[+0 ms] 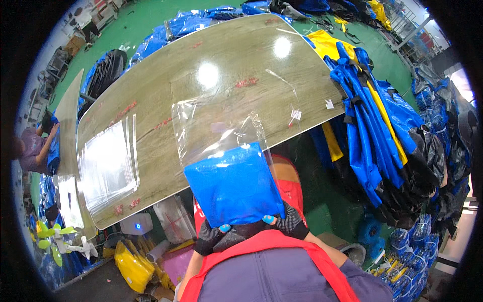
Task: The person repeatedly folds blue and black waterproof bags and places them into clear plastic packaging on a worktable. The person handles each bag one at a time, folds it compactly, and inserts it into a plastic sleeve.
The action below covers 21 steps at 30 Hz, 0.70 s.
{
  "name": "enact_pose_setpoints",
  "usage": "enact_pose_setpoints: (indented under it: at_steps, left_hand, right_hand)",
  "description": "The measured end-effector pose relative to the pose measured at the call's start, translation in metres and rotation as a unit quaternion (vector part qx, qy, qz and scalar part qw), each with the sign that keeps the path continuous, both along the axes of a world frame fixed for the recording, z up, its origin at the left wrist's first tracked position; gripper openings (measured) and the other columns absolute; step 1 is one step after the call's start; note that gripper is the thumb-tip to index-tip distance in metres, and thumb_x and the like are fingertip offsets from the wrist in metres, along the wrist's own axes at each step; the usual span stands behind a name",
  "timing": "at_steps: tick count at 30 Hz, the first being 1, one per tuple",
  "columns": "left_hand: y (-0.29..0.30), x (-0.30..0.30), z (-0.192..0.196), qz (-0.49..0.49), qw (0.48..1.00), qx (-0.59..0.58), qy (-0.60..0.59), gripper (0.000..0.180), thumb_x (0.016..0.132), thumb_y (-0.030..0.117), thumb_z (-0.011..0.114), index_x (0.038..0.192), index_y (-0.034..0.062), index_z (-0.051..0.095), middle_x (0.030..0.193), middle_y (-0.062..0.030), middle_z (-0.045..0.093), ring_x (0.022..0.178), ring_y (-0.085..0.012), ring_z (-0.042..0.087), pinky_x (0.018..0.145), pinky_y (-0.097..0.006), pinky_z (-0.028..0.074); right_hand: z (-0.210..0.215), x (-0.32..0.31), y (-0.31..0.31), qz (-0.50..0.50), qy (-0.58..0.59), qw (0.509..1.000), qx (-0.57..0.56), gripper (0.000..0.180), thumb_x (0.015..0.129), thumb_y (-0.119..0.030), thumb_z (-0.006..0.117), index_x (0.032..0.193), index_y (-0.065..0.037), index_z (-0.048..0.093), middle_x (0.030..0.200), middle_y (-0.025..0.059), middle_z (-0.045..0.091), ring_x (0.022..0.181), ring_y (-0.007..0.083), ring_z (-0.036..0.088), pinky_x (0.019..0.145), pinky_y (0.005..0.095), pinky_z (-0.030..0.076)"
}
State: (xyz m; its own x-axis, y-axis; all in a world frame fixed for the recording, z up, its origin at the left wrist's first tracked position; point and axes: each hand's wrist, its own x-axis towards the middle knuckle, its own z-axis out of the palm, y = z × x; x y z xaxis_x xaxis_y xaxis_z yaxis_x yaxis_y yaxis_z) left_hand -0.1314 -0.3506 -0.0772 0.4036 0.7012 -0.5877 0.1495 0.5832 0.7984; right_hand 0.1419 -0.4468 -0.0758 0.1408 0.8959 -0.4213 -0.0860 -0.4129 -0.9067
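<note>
Close in against the chest, both hands grip the bottom edge of a folded bright-blue waterproof garment (234,186) that sits in the lower part of a clear plastic sleeve bag (221,133). The left hand (214,236), in a dark mesh glove, has its fingers curled shut on the lower left corner, one painted nail showing. The right hand (287,224) is clamped on the lower right corner in the same way. Bag and garment tilt up and away from the body, the bag's open mouth resting out over the long wood-grain laminate table (166,85).

To do this well, I'd say the grip should stay even at both corners, so the folded blue piece sits square and flat against the bag's closed end. The empty top half of the bag looks crumpled, so smoothing it flat on the table would help keep the film from creasing.

Further out on the left of the table lies a neat stack of empty clear bags (108,166). A few small white tags (297,115) rest near the right edge. Beyond that edge, a heap of blue, yellow and black garments (387,131) hangs to the right. At the far left, another person's arm (43,143) works at a neighbouring table.
</note>
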Motion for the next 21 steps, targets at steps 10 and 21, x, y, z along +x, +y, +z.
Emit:
enact_pose_setpoints:
  at_steps: [10,21]
  left_hand:
    - [0.071,-0.02,0.004,-0.201,0.951,0.214,0.101,0.064,0.079,0.028,0.076,0.132,0.0033,0.049,0.124,-0.0088,0.059,0.108,-0.0241,0.058,0.092,-0.037,0.047]
    - [0.03,0.005,0.029,-0.062,0.994,0.056,-0.073,0.091,0.074,0.042,0.078,0.143,0.0052,0.032,0.136,-0.0132,0.047,0.121,-0.0267,0.049,0.102,-0.041,0.04]
  right_hand:
    - [0.03,0.031,0.084,0.049,0.214,0.975,-0.036,0.076,0.081,-0.042,0.073,0.135,0.0,0.042,0.129,0.0176,0.053,0.117,0.0268,0.053,0.099,0.0393,0.044]
    - [0.03,0.022,0.073,0.104,0.165,0.98,-0.045,0.083,0.075,-0.036,0.079,0.138,-0.001,0.039,0.133,0.0171,0.051,0.118,0.0246,0.053,0.099,0.0397,0.044]
